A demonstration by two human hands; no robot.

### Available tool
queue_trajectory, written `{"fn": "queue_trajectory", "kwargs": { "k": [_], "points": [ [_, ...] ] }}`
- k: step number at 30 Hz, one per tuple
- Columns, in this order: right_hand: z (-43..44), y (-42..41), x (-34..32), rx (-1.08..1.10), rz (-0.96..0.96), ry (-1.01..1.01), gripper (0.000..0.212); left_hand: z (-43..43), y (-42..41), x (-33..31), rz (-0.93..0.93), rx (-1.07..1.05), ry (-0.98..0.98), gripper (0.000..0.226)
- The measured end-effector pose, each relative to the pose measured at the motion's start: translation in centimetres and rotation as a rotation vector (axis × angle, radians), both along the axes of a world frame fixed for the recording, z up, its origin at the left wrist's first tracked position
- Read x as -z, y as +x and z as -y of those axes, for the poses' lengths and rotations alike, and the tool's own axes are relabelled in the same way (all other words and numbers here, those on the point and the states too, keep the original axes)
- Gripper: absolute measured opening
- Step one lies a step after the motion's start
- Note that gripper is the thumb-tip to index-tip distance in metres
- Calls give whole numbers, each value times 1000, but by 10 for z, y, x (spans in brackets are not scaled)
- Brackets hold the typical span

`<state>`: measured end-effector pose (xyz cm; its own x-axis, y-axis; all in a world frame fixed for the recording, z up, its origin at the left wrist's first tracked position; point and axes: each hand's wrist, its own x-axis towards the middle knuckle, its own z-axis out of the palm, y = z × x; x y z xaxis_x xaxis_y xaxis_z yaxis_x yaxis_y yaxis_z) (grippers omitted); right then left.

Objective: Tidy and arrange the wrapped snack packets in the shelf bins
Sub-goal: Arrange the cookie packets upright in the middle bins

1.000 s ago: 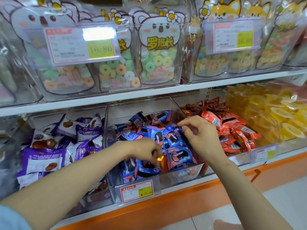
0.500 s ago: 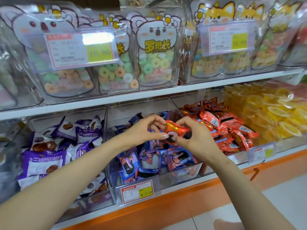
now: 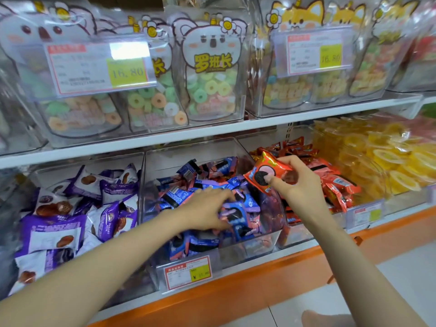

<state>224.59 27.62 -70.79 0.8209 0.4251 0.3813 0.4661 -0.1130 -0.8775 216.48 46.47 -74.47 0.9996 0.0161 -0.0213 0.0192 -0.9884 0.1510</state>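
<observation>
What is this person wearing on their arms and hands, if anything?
Nothing that shows. The left hand and right hand are bare, without gloves, and I see no rings. The left forearm and right forearm are uncovered to the frame's edge: no sleeve, watch or bracelet is in view.

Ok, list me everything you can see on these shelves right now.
blue packets: many, blue, heaped in the middle bin
red packets: many, red, bin to the right
red packet: one, red, held up between the middle and right bins
purple packets: many, purple and white, left bin
yellow packets: many, yellow, far right
sweet bags: several, clear with coloured rings, upper shelf
price tags: four, white, red and yellow, on bin fronts
left hand: one, among the blue packets, grip unclear
right hand: one, pinching the red packet
</observation>
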Motion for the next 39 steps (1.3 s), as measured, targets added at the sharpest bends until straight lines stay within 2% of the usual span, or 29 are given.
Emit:
{"fn": "queue_trajectory", "kwargs": {
  "k": [6,8,11,13,16,19,21,26,30,34,35,37,39],
  "points": [
    [-4,-1,-3,6,-15,6,20,-49,-28,-24,-177,-26,52,56],
    [-6,-1,-3,11,-10,1,21,-48,-26,-26,-136,-14,-51,55],
    [-7,-2,-3,23,-5,-3,21,-33,-5,-20,52,10,-147,61],
    [-7,-3,-3,28,-2,-8,21,-17,15,-11,88,79,-23,56],
    [-6,-3,-4,33,-2,5,22,-1,38,1,-10,115,165,64],
    [-4,-2,-4,42,-5,3,23,-4,43,4,-149,44,191,69],
    [-3,-2,-4,49,-7,1,23,-10,40,2,-143,58,211,64],
    [-3,-2,-4,36,-27,5,22,-30,10,-8,-103,129,-2,47],
    [-6,-4,-5,31,-24,3,19,-46,-22,-17,-195,185,-225,40],
    [-7,-4,-4,30,-23,-6,19,-43,-31,-33,-327,205,-319,20],
    [-7,-5,-4,30,-26,-5,19,-41,-29,-36,-288,174,-350,14],
    [-7,-5,-4,37,-29,3,19,-40,-19,-39,-62,67,-405,9],
    [-7,-4,-4,46,-33,9,20,-41,2,-37,174,-62,-333,23]
  ]
}}
